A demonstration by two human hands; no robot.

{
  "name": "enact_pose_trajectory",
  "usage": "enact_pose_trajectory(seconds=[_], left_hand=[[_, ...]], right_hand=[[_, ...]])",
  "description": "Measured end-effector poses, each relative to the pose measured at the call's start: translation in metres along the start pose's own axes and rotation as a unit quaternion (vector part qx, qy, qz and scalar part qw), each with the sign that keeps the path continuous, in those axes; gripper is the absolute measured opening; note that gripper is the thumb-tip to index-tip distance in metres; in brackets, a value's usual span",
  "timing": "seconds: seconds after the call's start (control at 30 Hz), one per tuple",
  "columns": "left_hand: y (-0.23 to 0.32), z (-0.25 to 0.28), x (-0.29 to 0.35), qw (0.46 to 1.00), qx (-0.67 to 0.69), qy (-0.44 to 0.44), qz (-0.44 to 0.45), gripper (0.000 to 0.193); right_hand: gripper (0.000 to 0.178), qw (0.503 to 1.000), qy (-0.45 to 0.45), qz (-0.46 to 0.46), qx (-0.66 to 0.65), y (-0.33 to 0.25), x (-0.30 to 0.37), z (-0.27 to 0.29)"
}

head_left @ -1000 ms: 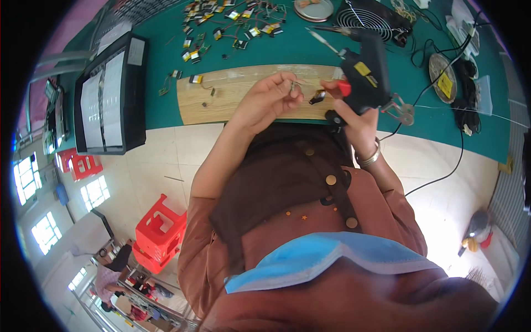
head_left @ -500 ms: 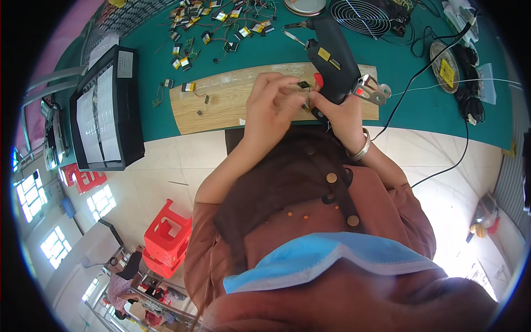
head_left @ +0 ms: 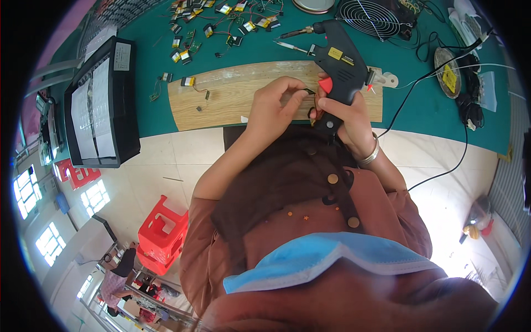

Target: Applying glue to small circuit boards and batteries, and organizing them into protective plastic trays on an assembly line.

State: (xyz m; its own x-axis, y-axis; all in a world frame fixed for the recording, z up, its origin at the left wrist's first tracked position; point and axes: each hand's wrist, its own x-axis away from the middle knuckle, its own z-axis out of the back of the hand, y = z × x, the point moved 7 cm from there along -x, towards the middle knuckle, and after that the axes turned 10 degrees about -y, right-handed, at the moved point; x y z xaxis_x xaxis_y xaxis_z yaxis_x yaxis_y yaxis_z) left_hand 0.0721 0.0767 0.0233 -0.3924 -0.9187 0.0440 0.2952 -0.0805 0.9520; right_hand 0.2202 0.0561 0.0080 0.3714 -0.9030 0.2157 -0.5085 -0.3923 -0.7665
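Pinching a small dark piece (head_left: 309, 91) over the wooden board (head_left: 229, 108), the person sits before me at the green tabletop (head_left: 265, 52). Head view, the only one: I'd judge the handling of this piece to be under way, not finished. It's up in the fingers, not set down, and the tip of the soldering gun (head_left: 344, 63) sits clear of it. No finished join that I can make out; too small.

Rest of the lot: a spread of small batteries with wires and boards (head_left: 249, 26) lies at the far side of the tabletop. One wired battery (head_left: 188, 81) lies on the left part of the wooden board, and another battery (head_left: 167, 77) lies just off its left end. Can't tell which of these are done and which are waiting, so no count of what's left.

Pose: left grip (head_left: 276, 105) narrow, thumb and index meeting on the piece, wrist low, forearm slanting up from lower left. Right grip (head_left: 354, 119) closed around the soldering gun's handle, thumb across it, a finger by the red trigger (head_left: 326, 85). Gun's nose points up and to the left, away from the person. Right forearm comes in from lower right, elbow bent, bangle (head_left: 371, 152) at the wrist. Grips near each other, just in front of the body. A dark and gold bit (head_left: 312, 117) shows just beside the right fingers; can't tell if it's held.
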Motion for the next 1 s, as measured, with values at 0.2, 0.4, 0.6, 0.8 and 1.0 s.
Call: enact_pose_trajectory(seconds=[0.2,0.4,0.6,0.8,1.0], left_hand=[[-0.004,0.013,-0.001,0.998,0.011,-0.027,0.055,0.016],[-0.002,0.027,-0.034,0.983,-0.182,0.01,0.005,0.014],[0.0,0.026,-0.041,0.949,-0.311,0.016,-0.044,0.014],[-0.001,0.028,-0.035,0.934,-0.336,0.064,-0.106,0.018],[0.0,0.024,-0.03,0.926,-0.354,0.067,-0.112,0.027]], right_hand=[[0.045,1.0,-0.003,0.004,-0.027,-0.008,0.004,0.001],[0.031,0.978,0.055,0.07,0.191,-0.019,-0.015,0.01],[0.033,0.972,0.08,0.074,0.21,-0.022,-0.001,0.014],[0.041,0.972,0.072,0.051,0.216,-0.023,0.017,0.014],[0.038,0.985,0.048,0.089,0.143,-0.016,0.021,0.02]])
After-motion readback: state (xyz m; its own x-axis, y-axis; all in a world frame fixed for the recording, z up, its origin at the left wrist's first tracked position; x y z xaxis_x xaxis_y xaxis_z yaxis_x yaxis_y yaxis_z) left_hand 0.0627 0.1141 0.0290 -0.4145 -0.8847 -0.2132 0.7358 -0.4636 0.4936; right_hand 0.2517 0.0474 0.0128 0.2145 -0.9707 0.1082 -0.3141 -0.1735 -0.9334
